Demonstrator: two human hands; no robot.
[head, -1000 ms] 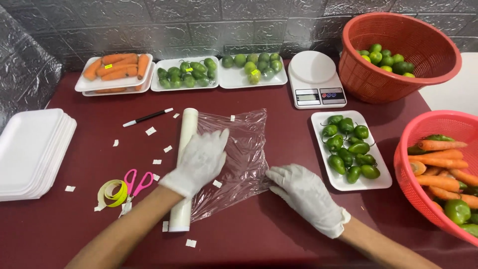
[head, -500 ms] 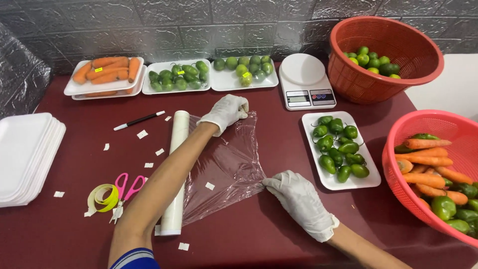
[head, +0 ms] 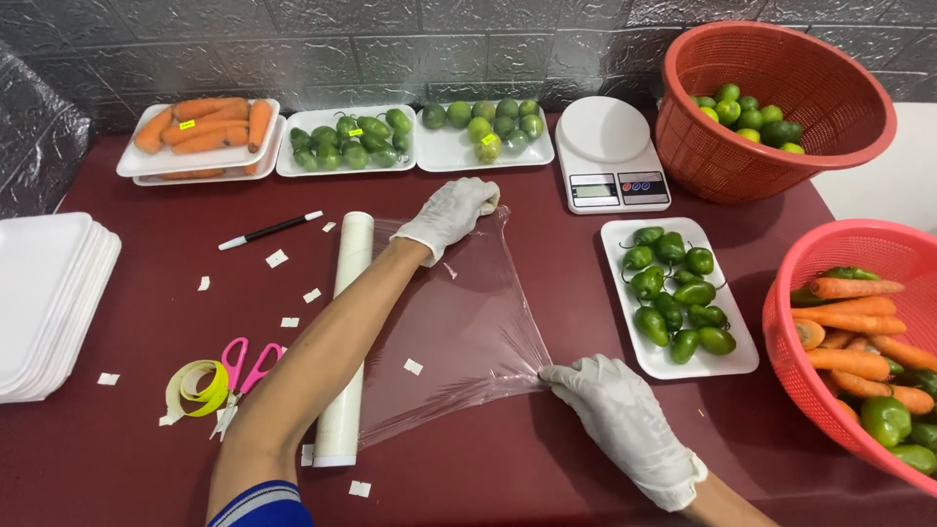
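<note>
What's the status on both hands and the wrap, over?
Left hand grips the far corner of the cling film; right hand pinches the near corner. Film stretched off the roll. Paper scraps under the film; pepper tray beside it.

Both gloved hands are working a sheet of clear cling film (head: pixel 459 332) that's coming off the roll (head: pixel 346 332) lying on the dark red table (head: pixel 146 459). The left hand (head: pixel 451 213) is pinching the far corner of the film, and the right hand (head: pixel 617 422) is gripping the near corner, so it's stretching out between them. A white tray of green peppers (head: pixel 675 293) is sitting just right of the film, pink scissors (head: pixel 246 363) and a tape roll (head: pixel 195 386) left of the roll.
</note>
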